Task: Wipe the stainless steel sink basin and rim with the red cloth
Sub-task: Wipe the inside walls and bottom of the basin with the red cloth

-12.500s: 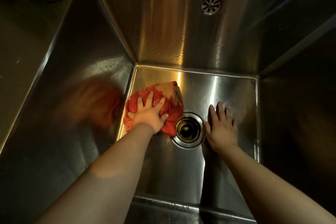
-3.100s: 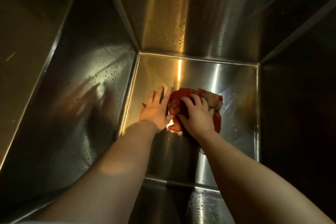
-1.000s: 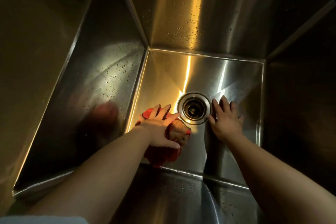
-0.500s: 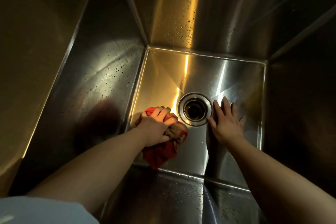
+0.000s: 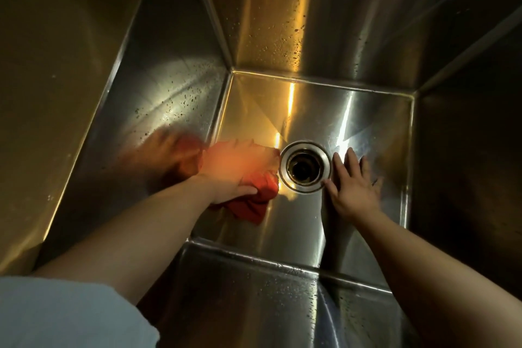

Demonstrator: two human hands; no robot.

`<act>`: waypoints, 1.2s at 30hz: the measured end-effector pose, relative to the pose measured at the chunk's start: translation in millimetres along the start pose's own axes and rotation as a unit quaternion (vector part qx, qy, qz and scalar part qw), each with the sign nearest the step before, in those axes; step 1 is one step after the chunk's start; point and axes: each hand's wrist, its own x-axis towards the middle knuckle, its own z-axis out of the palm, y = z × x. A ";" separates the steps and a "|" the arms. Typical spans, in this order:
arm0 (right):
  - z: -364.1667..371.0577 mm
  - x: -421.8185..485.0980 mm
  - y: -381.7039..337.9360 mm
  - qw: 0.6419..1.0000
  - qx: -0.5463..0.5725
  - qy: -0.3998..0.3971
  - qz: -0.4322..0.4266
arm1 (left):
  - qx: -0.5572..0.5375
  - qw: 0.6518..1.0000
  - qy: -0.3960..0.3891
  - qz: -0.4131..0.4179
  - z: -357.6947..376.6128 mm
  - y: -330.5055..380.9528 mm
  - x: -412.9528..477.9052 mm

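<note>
Inside the steel sink basin, the red cloth is lying bunched on the floor just left of the drain, under the left hand. Blur is hiding whether its fingers are curled. The right hand is resting flat just right of the drain, fingers straight and slightly apart

left arm: bare below a pale sleeve, reaching forward and down | left hand: palm down, motion-blurred, gripping the bunched red cloth, thumb against its near edge | right arm: bare, extended forward | right hand: flat, palm down on the sink floor, fingers straight and slightly spread
</note>
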 end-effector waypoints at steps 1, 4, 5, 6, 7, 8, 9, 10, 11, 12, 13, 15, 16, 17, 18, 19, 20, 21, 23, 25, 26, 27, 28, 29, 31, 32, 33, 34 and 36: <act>-0.9 -0.5 0.9 1.000 0.000 -0.004 -0.002 | 0.037 0.999 -0.008 0.026 1.0 -2.3 -2.2; -3.0 -1.7 6.2 1.000 -0.013 -0.019 -0.017 | 0.093 0.993 -0.034 0.058 -0.7 -3.8 -4.7; -3.5 -2.1 8.4 0.999 -0.021 -0.024 -0.025 | 0.103 0.992 -0.042 0.060 -1.6 -3.0 -5.2; -3.8 -2.7 10.5 0.999 -0.028 -0.028 -0.033 | 0.114 0.990 -0.048 0.064 -2.9 -1.8 -6.1; -3.9 -3.5 12.7 0.998 -0.034 -0.032 -0.040 | 0.124 0.988 -0.052 0.070 -3.3 -1.0 -7.1; -4.2 -4.4 14.7 0.998 -0.038 -0.034 -0.047 | 0.131 0.987 -0.057 0.079 -3.0 -0.4 -8.4; -4.2 -5.0 16.4 0.997 -0.041 -0.035 -0.052 | 0.138 0.984 -0.064 0.091 -1.8 -0.5 -10.2; -4.3 -5.3 17.8 0.997 -0.045 -0.035 -0.057 | 0.146 0.981 -0.073 0.106 0.1 -0.4 -12.4; -4.3 -5.3 18.6 0.996 -0.048 -0.035 -0.059 | 0.156 0.977 -0.080 0.122 2.4 -0.5 -14.5; -4.4 -4.9 18.8 0.996 -0.049 -0.035 -0.060 | 0.167 0.972 -0.086 0.142 5.8 -0.6 -16.5; -4.5 -4.4 18.6 0.997 -0.047 -0.035 -0.059 | 0.181 0.966 -0.085 0.165 9.8 0.4 -18.7; -4.8 -3.4 17.5 0.997 -0.043 -0.032 -0.055 | 0.207 0.952 -0.075 0.212 19.8 5.7 -23.6; -5.0 -3.3 17.1 0.997 -0.041 -0.029 -0.053 | 0.212 0.946 -0.076 0.232 24.5 10.2 -25.5; -5.0 -3.3 17.4 0.998 -0.038 -0.026 -0.051 | 0.212 0.942 -0.081 0.248 29.2 14.7 -26.5; -5.0 -3.6 17.8 0.998 -0.036 -0.023 -0.050 | 0.209 0.939 -0.082 0.262 33.0 19.2 -26.4; -4.9 -3.7 18.8 0.998 -0.035 -0.021 -0.049 | 0.207 0.937 -0.078 0.270 35.3 22.9 -25.4; -4.9 -3.7 20.1 0.998 -0.034 -0.018 -0.049 | 0.205 0.937 -0.074 0.273 35.7 25.2 -24.0; -4.9 -3.9 21.5 0.998 -0.035 -0.015 -0.048 | 0.201 0.939 -0.070 0.271 35.3 25.6 -22.0; -4.3 -4.3 25.0 0.998 -0.044 -0.011 -0.050 | 0.186 0.946 -0.062 0.257 34.2 24.8 -18.7; -3.9 -4.6 28.2 0.997 -0.054 -0.008 -0.054 | 0.152 0.964 -0.049 0.210 29.6 28.4 -16.6; -3.8 -5.1 28.9 0.997 -0.057 -0.007 -0.056 | 0.127 0.976 -0.037 0.174 26.4 32.2 -14.4; -3.6 -5.4 29.4 0.997 -0.057 -0.006 -0.056 | 0.100 0.986 -0.016 0.136 23.0 36.9 -10.7; -3.5 -5.7 29.4 0.997 -0.058 -0.005 -0.056 | 0.076 0.992 0.003 0.098 19.9 41.8 -6.1; -3.6 -5.7 29.3 0.997 -0.058 -0.005 -0.057 | 0.051 0.997 0.016 0.062 17.8 46.6 -2.1; -4.7 -5.4 29.8 0.997 -0.052 -0.006 -0.056 | 0.001 1.000 0.029 0.010 19.5 55.9 2.5; -5.5 -5.4 31.0 0.997 -0.047 -0.007 -0.053 | -0.018 0.999 0.040 -0.005 22.8 61.6 1.8; -6.8 -4.9 32.5 0.998 -0.042 -0.006 -0.049 | -0.036 0.998 0.048 -0.015 26.7 67.6 -0.2; -8.4 -4.7 34.3 0.998 -0.039 -0.004 -0.045 | -0.061 0.997 0.050 -0.023 29.5 75.1 -2.7; -11.6 -3.9 37.6 0.998 -0.043 -0.001 -0.040 | -0.098 0.994 0.038 -0.015 34.6 92.4 -7.2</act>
